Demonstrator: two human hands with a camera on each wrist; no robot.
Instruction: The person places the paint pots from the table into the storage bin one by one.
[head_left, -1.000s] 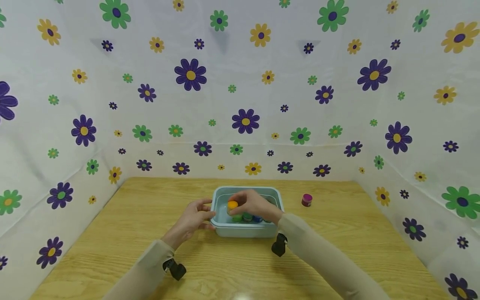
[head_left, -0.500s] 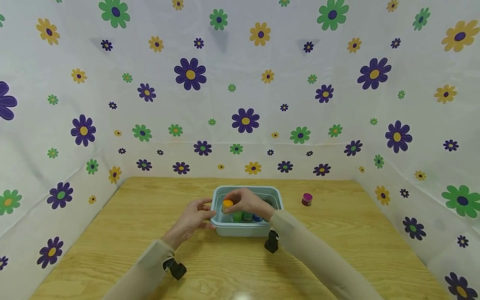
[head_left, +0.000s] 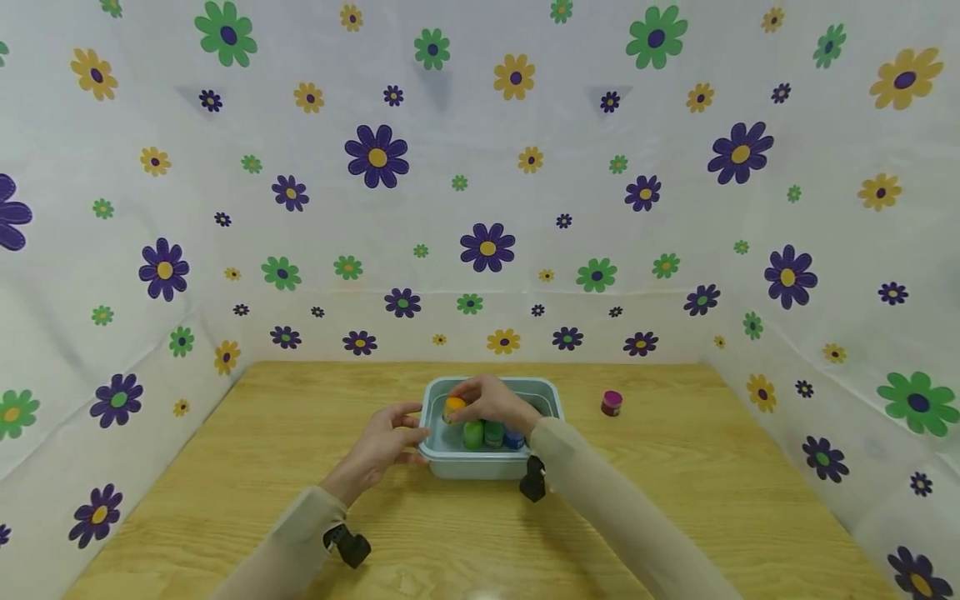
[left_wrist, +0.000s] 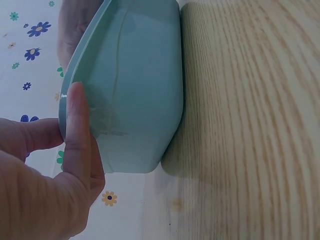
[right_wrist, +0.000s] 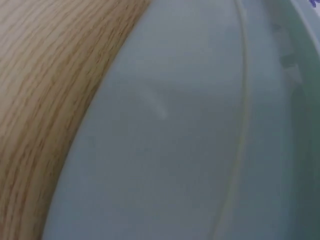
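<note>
Head view: left hand point(head_left: 384, 440) set against the left wall of a pale blue tub point(head_left: 491, 463) on the wooden surface point(head_left: 225, 467), fingers fairly straight, thumb up at the rim, nothing wrapped in the palm. Right hand point(head_left: 491, 402) reaching over into the tub, fingertips curled round an orange-capped pot point(head_left: 453, 407) just above the tub's left half. Below that hand, inside the tub, a green-capped pot point(head_left: 472, 433), a teal one point(head_left: 493, 432) and a blue one point(head_left: 513, 437), side by side and close together. Well off to the right of the right hand, alone on the surface, a magenta-capped pot point(head_left: 612, 402). Left wrist view: thumb point(left_wrist: 80, 130) laid flat along the tub point(left_wrist: 135, 85) at the corner, tip at the rim, another finger point(left_wrist: 35, 135) over the rim's far side; tub resting flat on the surface point(left_wrist: 250, 120). Right wrist view: only the tub's outer wall point(right_wrist: 190, 130) and a strip of the surface point(right_wrist: 45, 75), blurred and very close; no fingers visible here.
</note>
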